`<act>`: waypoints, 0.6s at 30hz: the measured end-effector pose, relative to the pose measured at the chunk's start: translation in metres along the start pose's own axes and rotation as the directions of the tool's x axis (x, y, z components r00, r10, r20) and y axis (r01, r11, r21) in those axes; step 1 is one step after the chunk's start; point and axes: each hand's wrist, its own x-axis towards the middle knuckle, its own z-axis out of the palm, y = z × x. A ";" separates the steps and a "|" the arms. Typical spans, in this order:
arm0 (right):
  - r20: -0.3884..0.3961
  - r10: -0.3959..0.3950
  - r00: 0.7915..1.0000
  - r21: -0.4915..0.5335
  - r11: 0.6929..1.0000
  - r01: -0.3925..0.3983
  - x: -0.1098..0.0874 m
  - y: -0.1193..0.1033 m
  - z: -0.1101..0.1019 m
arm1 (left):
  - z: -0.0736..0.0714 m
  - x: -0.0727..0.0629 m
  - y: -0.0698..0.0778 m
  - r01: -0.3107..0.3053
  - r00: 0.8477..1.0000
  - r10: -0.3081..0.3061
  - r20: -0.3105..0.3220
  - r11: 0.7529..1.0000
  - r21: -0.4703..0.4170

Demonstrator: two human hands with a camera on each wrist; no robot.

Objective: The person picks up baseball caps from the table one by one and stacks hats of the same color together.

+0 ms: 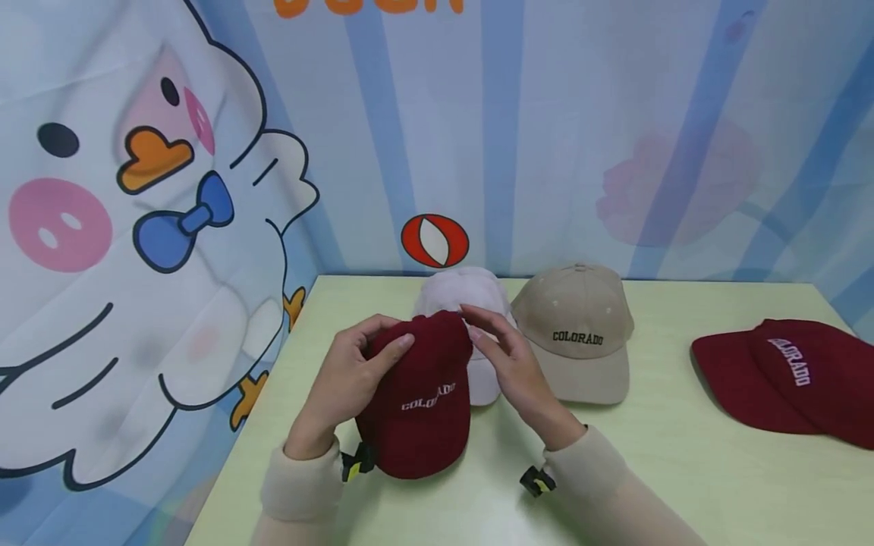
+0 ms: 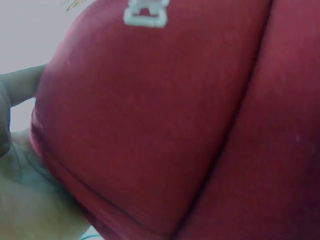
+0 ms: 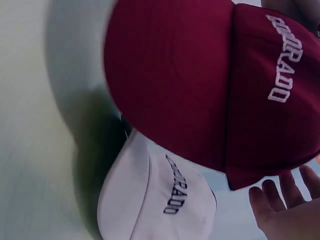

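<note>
A dark red baseball cap [image 1: 418,436] with white COLORADO lettering is held up over the table, brim downward and toward me. My left hand [image 1: 344,378] grips its crown from the left, thumb on the front and fingers behind. In the left wrist view the red fabric [image 2: 145,115] fills most of the picture. My right hand [image 1: 514,368] is at the cap's right side with fingers loosely bent. The right wrist view shows its fingertips [image 3: 270,192] right at the cap's lower edge, not closed round it. A white cap [image 1: 459,287] sits behind, partly hidden.
To the right of the white cap stands a beige cap [image 1: 580,307] with dark COLORADO lettering. Another dark red cap [image 1: 734,379] lies at the far right, brim to the left. The pale green table [image 1: 655,485] ends at a printed cloth backdrop [image 1: 567,136] with a cartoon duck.
</note>
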 end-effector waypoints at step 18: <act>-0.126 0.163 0.979 -0.070 0.982 -0.173 -0.032 -0.004 -0.032 | 0.076 0.032 -0.031 -0.021 0.932 0.100 0.348 0.974 -0.225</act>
